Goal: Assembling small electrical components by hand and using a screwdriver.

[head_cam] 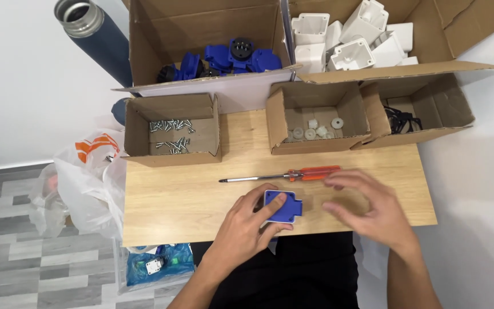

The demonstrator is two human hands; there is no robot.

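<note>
Wooden tabletop (172, 200), white wall, grey plank floor. Left hand (247, 226) fingers clamp blue socket cover (284, 207), lying flat, no clear long axis; right hand (367, 209) fingers spread, empty.

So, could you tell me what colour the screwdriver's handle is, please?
The screwdriver handle is orange-red, seen best in the head view, lying on the wooden table.

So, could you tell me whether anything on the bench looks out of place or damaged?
Nothing stands out. The left hand holds a blue plastic part on the wooden table, the screwdriver lies flat, and the screws sit inside their cardboard box.
</note>
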